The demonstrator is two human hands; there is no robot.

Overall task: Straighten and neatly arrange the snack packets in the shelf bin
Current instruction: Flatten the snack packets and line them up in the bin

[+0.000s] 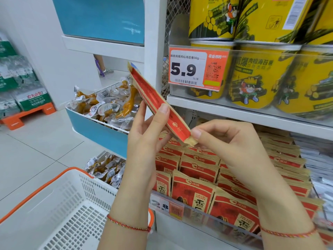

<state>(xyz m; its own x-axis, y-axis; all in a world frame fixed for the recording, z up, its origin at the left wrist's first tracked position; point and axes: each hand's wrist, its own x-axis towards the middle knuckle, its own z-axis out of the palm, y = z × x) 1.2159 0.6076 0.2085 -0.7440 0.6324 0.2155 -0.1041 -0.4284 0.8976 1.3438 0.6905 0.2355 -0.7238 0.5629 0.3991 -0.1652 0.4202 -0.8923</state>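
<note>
1. White slotted plastic shopping basket with orange rim, near left, closest to cam, under the left forearm.
2. Left hand: fingers curled round the mid part of a flat red-and-tan paper snack packet; thumb tip on its red face, other fingers behind. Red braided cord on the wrist.
3. Right hand: thumb & forefinger pinch the packet's near tan corner, other fingers loosely curled. Same kind of cord on this wrist.
4. Packet seen almost edge-on, tilted, far end up-left, near end down-right; held in the air above the bin, not touching the rows.
5. Clear plastic shelf bin, lower right shelf, w/ rows of upright red-and-tan packets; front ones lean a bit, rows not quite even.
6. Shelf above: yellow round snack tubs behind an orange price tag "5.9".
7. Left, farther: blue-and-white bins of clear-wrapped yellowish snacks.
</note>
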